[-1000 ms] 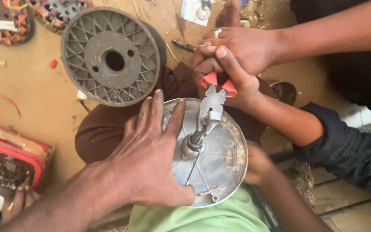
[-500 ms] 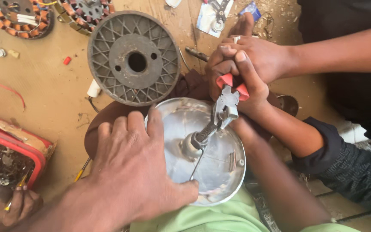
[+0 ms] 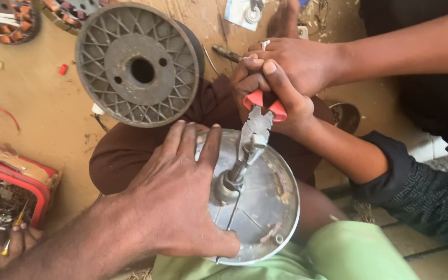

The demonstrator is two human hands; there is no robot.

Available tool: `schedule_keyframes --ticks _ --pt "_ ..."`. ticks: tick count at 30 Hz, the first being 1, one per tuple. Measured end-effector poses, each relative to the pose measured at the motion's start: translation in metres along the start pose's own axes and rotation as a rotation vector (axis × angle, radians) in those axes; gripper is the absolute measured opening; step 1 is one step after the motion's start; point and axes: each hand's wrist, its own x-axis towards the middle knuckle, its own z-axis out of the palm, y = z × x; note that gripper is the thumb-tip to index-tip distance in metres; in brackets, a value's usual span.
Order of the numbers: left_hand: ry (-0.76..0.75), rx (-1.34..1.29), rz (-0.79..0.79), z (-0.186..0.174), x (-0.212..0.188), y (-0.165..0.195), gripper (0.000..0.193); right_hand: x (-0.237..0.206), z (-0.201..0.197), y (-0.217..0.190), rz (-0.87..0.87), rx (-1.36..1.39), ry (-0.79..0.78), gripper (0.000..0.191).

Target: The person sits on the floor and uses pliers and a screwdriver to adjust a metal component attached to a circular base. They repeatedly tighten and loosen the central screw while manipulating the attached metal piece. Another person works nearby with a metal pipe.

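The left hand [image 3: 175,199] lay flat, fingers spread, pressing on the round metal motor cover [image 3: 257,207] that rested on the lap; the right hand [image 3: 276,98], in a dark sleeve, was closed around the red handles of the pliers [image 3: 255,129], whose nose gripped the steel shaft [image 3: 234,173] rising from the cover's centre; another person's hand [image 3: 296,62] was wrapped over that right hand from above. Just beyond the cover sat a grey ribbed plastic spool [image 3: 138,65] on the tan floor [image 3: 32,109]; a red box [image 3: 6,192] of small metal parts stood at the left; copper-wound stators [image 3: 1,21] lay at the far left corner; green cloth [image 3: 359,254] covered the near knee.
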Motion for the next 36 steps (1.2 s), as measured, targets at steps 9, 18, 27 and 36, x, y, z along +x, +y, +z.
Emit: schedule_keyframes --ticks 9,18,27,36 --pt "-0.167 -0.004 -0.237 -0.015 0.000 0.008 0.150 0.010 -0.008 -0.014 -0.153 -0.453 -0.055 0.036" --pt "0.099 0.056 -0.325 -0.013 -0.032 0.017 0.127 0.035 -0.030 -0.034 -0.428 -0.622 -0.471 0.041" --pt "-0.263 -0.035 -0.370 -0.043 -0.033 0.055 0.106 0.008 -0.005 -0.015 0.046 -0.188 -0.008 0.036" --pt "0.219 -0.069 -0.101 -0.007 -0.007 0.009 0.149 0.007 0.019 -0.018 0.151 0.669 0.428 0.030"
